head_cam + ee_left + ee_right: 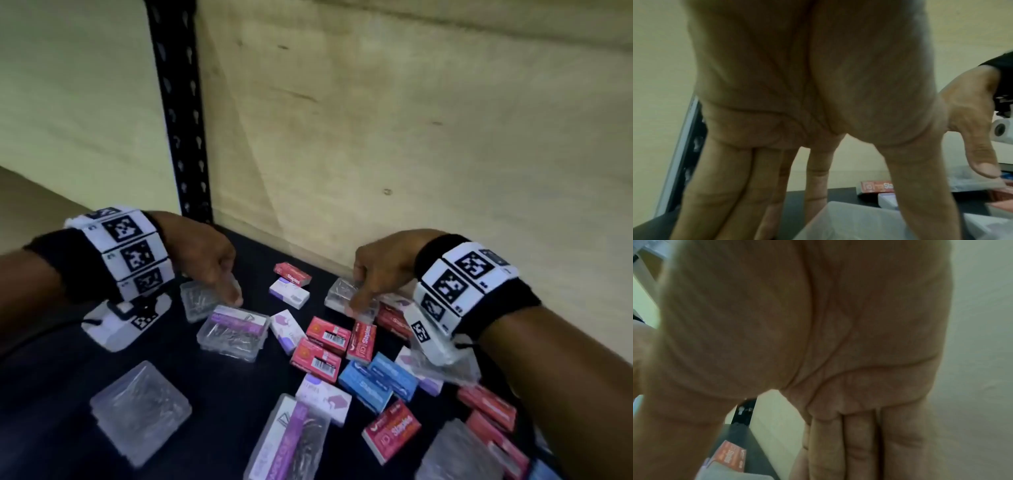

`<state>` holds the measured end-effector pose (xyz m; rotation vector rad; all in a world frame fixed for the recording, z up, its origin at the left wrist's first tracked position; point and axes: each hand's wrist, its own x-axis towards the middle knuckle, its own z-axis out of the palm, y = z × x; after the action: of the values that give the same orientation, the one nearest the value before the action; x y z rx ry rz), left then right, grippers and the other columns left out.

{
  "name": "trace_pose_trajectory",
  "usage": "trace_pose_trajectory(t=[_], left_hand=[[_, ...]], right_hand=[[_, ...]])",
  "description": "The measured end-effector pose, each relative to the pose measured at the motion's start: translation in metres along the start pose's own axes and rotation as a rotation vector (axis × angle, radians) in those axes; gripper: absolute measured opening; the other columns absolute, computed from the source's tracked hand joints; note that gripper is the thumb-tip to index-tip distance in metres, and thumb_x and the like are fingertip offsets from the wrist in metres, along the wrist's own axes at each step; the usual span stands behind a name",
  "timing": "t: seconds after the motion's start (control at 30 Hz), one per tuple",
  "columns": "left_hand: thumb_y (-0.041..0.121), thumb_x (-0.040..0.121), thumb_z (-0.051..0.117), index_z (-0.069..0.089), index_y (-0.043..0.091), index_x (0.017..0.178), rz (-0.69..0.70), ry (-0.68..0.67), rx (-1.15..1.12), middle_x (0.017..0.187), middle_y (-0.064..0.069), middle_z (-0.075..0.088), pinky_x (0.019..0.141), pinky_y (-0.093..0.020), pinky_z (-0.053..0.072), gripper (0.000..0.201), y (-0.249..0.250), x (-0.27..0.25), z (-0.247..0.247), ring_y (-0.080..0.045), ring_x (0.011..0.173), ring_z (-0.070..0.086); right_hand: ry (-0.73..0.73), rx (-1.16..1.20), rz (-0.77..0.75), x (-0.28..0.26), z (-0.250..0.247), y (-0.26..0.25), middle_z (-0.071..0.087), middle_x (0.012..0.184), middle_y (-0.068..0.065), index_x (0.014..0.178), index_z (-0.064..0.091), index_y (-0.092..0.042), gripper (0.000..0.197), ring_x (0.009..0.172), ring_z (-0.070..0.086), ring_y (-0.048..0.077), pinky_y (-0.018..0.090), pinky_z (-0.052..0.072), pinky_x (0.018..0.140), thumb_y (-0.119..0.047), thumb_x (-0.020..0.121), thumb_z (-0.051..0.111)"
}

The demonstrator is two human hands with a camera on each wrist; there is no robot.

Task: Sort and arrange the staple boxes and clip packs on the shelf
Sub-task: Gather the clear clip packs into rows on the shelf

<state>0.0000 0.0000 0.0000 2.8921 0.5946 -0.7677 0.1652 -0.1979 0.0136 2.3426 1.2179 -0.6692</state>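
Dark shelf board [58, 411] against a pale plywood back panel [411, 137], with a perforated black upright [181, 120] at the left corner. Red staple boxes [327, 334], blue staple boxes [364, 385] and white-and-purple ones [289, 291] lay scattered and unsorted among clear clip packs [140, 413]. Our left hand [209, 260] reached down with fingers extended around a clear pack [198, 301]; whether it had closed on it we could not tell. Our right hand [380, 270] pinched another clear pack [342, 293] by its edges. We judged that the smooth cases might slip from a fingertip hold, or a lifting wrist might knock neighbouring boxes. Only the head view showed the whole scatter; the left wrist view showed the straight fingers [719, 186] over a pack, the right wrist view mostly palm [818, 321].
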Motion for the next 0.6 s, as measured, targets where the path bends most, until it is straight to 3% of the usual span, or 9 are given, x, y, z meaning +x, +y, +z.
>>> trace_pose_trajectory(t=[0.07,0.17,0.27,0.33,0.37,0.47,0.53,0.6], left_hand=[[0.073,0.069,0.068,0.063,0.021,0.092,-0.015,0.008,0.018,0.093,0.004,0.068,0.071,-0.025,0.045,0.057,-0.002,0.001,-0.003,-0.016,0.088,0.063],[0.073,0.068,0.070,0.060,0.023,0.089,0.007,0.003,0.006,0.090,0.003,0.068,0.074,-0.029,0.047,0.055,-0.004,0.007,0.000,-0.015,0.081,0.060],[0.070,0.068,0.072,0.061,0.022,0.090,0.007,-0.037,-0.001,0.094,0.000,0.069,0.075,-0.029,0.047,0.054,-0.006,0.012,-0.003,-0.014,0.079,0.059],[0.069,0.067,0.073,0.064,0.023,0.090,0.019,-0.059,-0.037,0.093,-0.001,0.070,0.075,-0.030,0.050,0.052,-0.008,0.011,-0.005,-0.015,0.080,0.061],[0.068,0.069,0.073,0.066,0.023,0.091,0.029,-0.071,-0.063,0.093,0.000,0.071,0.077,-0.031,0.052,0.051,-0.010,0.011,-0.007,-0.017,0.081,0.064],[0.059,0.075,0.073,0.071,0.023,0.102,0.037,-0.107,-0.153,0.100,0.001,0.072,0.088,-0.034,0.056,0.044,-0.014,0.010,-0.012,-0.023,0.094,0.069],[0.059,0.076,0.073,0.072,0.029,0.108,0.055,-0.131,-0.175,0.105,0.005,0.071,0.095,-0.036,0.053,0.044,-0.017,0.008,-0.014,-0.021,0.101,0.068],[0.069,0.071,0.070,0.070,0.040,0.111,0.082,-0.137,-0.138,0.113,0.012,0.069,0.103,-0.038,0.048,0.049,-0.021,0.005,-0.015,-0.017,0.111,0.064]], right_hand=[[-0.018,0.018,-0.008,0.003,-0.004,0.001,0.073,0.102,0.002,0.105,0.072,-0.012,0.062,0.100,0.067,0.024,0.042,0.052,0.095,-0.064,0.070,0.077],[0.003,-0.010,0.002,0.007,-0.004,-0.003,0.072,0.099,0.000,0.106,0.072,-0.011,0.070,0.094,0.066,0.021,0.036,0.052,0.091,-0.067,0.065,0.078],[-0.007,-0.032,0.016,0.005,-0.006,-0.011,0.067,0.087,0.002,0.107,0.073,-0.007,0.071,0.080,0.058,0.019,0.030,0.047,0.071,-0.065,0.067,0.078],[-0.002,-0.028,0.038,0.003,-0.007,-0.013,0.073,0.095,0.006,0.108,0.072,-0.006,0.071,0.079,0.057,0.018,0.027,0.043,0.064,-0.064,0.068,0.078],[-0.007,-0.029,0.044,0.003,-0.007,-0.015,0.074,0.097,0.006,0.105,0.072,-0.006,0.070,0.078,0.058,0.018,0.027,0.043,0.064,-0.064,0.068,0.078],[-0.015,-0.038,0.048,0.000,-0.006,-0.019,0.061,0.069,-0.002,0.088,0.069,-0.010,0.057,0.066,0.053,0.017,0.026,0.041,0.062,-0.063,0.068,0.078],[-0.018,-0.038,0.051,-0.002,-0.005,-0.022,0.058,0.067,-0.003,0.088,0.071,-0.010,0.055,0.066,0.053,0.018,0.028,0.043,0.065,-0.061,0.070,0.079],[0.005,-0.012,0.048,-0.003,-0.004,-0.023,0.059,0.071,-0.002,0.082,0.067,-0.011,0.051,0.069,0.055,0.019,0.029,0.044,0.067,-0.060,0.071,0.078]])
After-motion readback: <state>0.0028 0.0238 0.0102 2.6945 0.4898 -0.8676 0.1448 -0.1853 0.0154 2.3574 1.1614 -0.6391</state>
